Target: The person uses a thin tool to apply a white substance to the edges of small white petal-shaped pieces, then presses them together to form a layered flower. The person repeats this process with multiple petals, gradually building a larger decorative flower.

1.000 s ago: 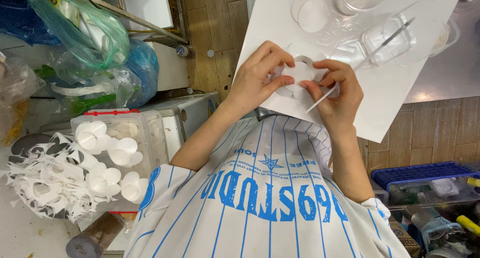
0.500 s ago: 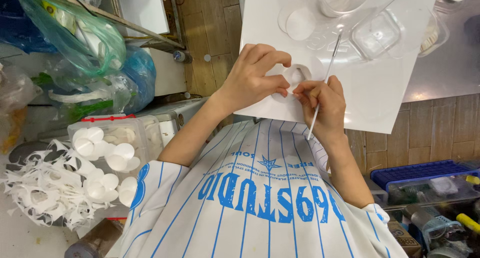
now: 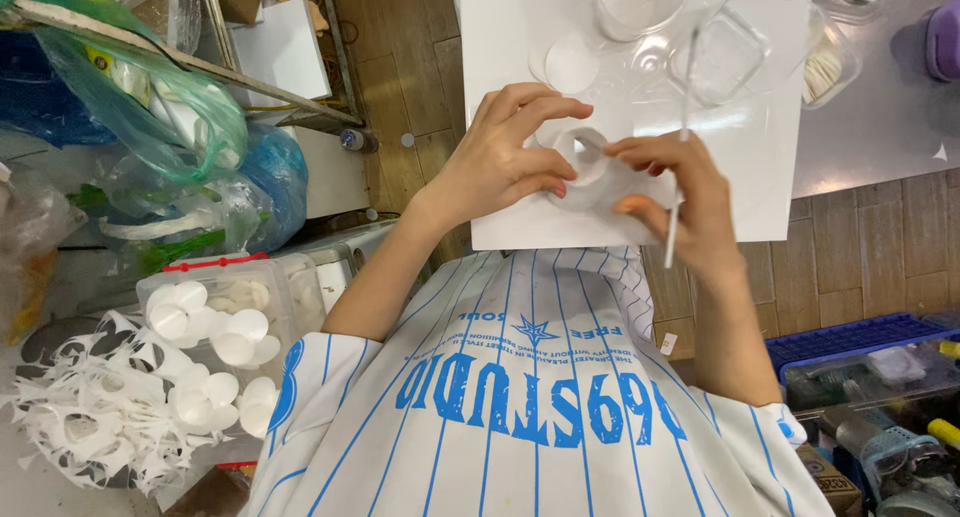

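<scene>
My left hand (image 3: 505, 162) grips a small clear round plastic cup (image 3: 585, 167) from the left, fingers curled over its rim. My right hand (image 3: 685, 202) touches the cup's right side with thumb and forefinger. It also holds a thin white stick (image 3: 678, 147) that stands nearly upright along the hand. Both hands work over the near edge of a white board (image 3: 760, 177) lying in front of me. My striped white and blue shirt fills the bottom of the view.
On the board lie a round clear lid (image 3: 572, 65), a clear cup (image 3: 640, 2) and a square clear container (image 3: 718, 57). A clear box of white discs (image 3: 215, 337) and cut paper scraps (image 3: 80, 422) sit left. Green plastic bags (image 3: 160, 112) hang above them; a blue crate (image 3: 860, 335) stands right.
The stick in my right hand has swung from a slant to nearly upright. Both hands stay closed around the small cup, which has shifted slightly on the board.
</scene>
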